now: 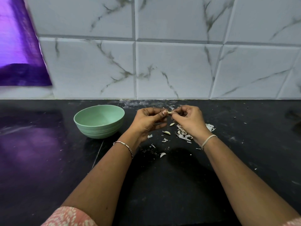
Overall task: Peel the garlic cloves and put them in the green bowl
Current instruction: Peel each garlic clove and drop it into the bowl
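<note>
Several cloves (167, 132) are lying outside the green bowl (97, 129) while the left hand (149, 121) and right hand (190, 121) are pinching another clove (169, 112) mid-peel.

A black polished stone countertop (48, 160) fills the lower half of the view. A thin straight seam (98, 152) runs slantwise across its left-centre. Chalky white smears (143, 103) lie along its back edge. Rising from that back edge is a wall of glossy white tiles with grey-green marble veining (179, 69), divided by grey grout lines. Above the countertop's far left end hangs a shiny purple sheet (19, 54), blurred, its lower edge just above the surface. Its violet reflection (32, 141) spreads over the countertop's left part.
</note>
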### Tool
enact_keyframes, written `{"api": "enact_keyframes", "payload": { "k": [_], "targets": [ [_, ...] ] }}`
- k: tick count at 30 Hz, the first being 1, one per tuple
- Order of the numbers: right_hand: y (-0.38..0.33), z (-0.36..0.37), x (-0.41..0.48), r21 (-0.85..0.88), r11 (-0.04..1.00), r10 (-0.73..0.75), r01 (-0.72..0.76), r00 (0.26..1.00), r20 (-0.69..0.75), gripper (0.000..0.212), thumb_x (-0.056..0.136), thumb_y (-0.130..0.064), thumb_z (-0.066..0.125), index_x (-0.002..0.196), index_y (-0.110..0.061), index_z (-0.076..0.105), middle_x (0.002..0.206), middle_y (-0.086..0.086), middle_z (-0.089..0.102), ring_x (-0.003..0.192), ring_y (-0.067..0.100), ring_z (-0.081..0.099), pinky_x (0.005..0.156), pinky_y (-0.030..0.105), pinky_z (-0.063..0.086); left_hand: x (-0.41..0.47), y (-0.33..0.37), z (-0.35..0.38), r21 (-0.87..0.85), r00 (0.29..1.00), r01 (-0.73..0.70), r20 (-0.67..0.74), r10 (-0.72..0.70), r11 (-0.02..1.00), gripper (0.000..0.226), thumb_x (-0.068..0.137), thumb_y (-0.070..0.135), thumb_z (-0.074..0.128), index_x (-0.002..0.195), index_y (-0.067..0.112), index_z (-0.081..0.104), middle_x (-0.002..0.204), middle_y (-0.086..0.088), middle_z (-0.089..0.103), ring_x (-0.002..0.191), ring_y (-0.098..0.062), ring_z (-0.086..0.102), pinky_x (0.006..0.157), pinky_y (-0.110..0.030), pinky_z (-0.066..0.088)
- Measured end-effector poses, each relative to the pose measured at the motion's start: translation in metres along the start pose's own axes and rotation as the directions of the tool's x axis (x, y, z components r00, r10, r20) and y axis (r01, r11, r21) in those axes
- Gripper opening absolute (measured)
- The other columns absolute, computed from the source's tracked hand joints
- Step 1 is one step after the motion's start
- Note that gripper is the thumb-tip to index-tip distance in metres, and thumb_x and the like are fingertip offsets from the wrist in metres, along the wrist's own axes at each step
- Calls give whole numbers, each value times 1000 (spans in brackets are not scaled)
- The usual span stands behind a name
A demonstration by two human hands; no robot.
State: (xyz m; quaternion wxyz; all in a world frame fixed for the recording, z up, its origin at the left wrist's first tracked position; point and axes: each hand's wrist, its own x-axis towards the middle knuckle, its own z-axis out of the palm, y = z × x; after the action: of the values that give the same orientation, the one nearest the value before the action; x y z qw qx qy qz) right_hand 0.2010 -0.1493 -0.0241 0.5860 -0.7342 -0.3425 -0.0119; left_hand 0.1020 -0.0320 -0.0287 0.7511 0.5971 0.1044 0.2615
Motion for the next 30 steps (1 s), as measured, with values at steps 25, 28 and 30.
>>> {"api": "enact_keyframes", "payload": {
  "k": [25,28,30],
  "targets": [
    [-6,-7,-2,286,944,129,-162,983,130,6,84,-2,69,79,1,69,65,8,65,55,8,59,57,18,49,2,-4,13,125,1000,-1,-4,2,992,12,99,14,52,99,3,57,81,-5,56,58,-6,59,61,-28,61],
    [-13,-11,-3,408,889,147,-208,974,175,7,85,-3,68,78,-1,68,66,7,66,57,10,60,56,17,50,7,-11,11,316,996,-1,-84,29,949,9,99,13,53,100,5,56,86,-7,56,58,-9,57,56,-29,60],
    [-18,-17,-2,498,832,171,-245,967,190,6,85,-5,69,82,0,69,68,6,67,59,11,60,60,19,52,11,-17,7,545,986,-42,-110,121,838,6,97,17,58,96,11,58,83,-2,58,59,-11,57,59,-33,60]
  ]
}}
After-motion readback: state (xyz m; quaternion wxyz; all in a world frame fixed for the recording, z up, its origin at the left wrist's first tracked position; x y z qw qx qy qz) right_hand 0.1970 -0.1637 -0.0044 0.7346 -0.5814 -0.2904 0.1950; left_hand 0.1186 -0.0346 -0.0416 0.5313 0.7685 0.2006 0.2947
